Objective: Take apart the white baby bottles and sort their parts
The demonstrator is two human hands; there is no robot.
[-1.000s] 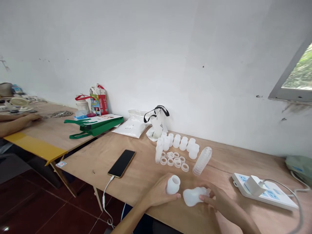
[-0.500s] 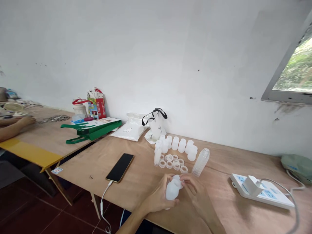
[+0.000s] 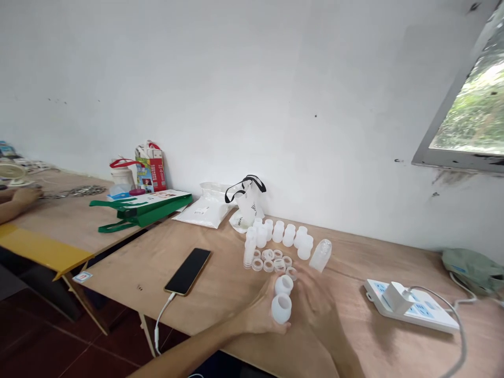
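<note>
My left hand (image 3: 263,310) is closed around a frosted white plastic bottle (image 3: 281,311). Its round mouth faces me, and a second rounded white part (image 3: 284,285) with its own opening sits just above; I cannot tell whether the two are joined. To their right is my right hand (image 3: 318,302), smeared by motion and apart from the bottle. Beyond both hands lie several clear plastic rings (image 3: 268,266). A row of similar white bottles (image 3: 289,235) stands behind the rings. A stack of clear cups (image 3: 321,255) lies past my right hand, another clear stack (image 3: 249,248) to the left.
A black phone (image 3: 189,271) with a white cable lies at left. A power strip (image 3: 411,306) with a plug is at right. White packages (image 3: 205,206) and a green bag (image 3: 153,207) lie near the wall. Another person's hand (image 3: 25,195) rests at far left.
My right hand has come away from the bottle. The left hand has turned the bottle so its openings show. The view has shifted slightly to the right.
</note>
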